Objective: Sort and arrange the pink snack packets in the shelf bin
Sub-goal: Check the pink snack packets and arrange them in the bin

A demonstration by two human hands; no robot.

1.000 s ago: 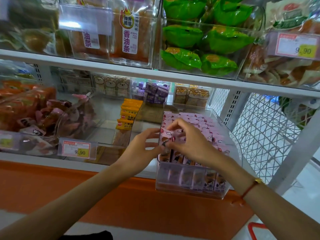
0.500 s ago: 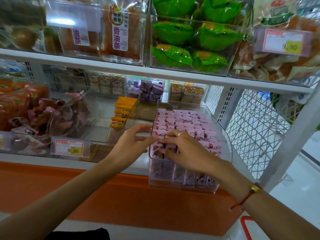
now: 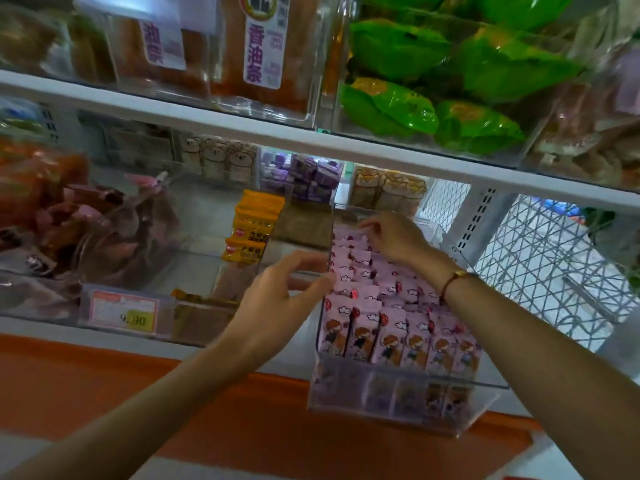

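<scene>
A clear plastic bin (image 3: 398, 407) sticks out from the lower shelf, filled with rows of upright pink snack packets (image 3: 391, 337) printed with a cartoon figure. My left hand (image 3: 280, 296) rests against the bin's left wall near its top edge, fingers spread and curved, thumb toward the packets. My right hand (image 3: 391, 237) reaches to the back rows of the bin, fingertips pinching at the tops of the rear packets. Whether a packet is actually gripped is hidden by the fingers. A red bracelet sits on my right wrist.
Left of the bin stand yellow packets (image 3: 249, 233) in a clear bin and a price tag (image 3: 123, 311). Green packets (image 3: 433, 84) fill a bin on the shelf above. A white wire mesh panel (image 3: 540, 265) closes the right side. An orange band (image 3: 138, 386) runs below the shelf.
My right hand has moved from the front rows to the back of the bin. My left hand has shifted to the bin's left wall. The camera has come closer.
</scene>
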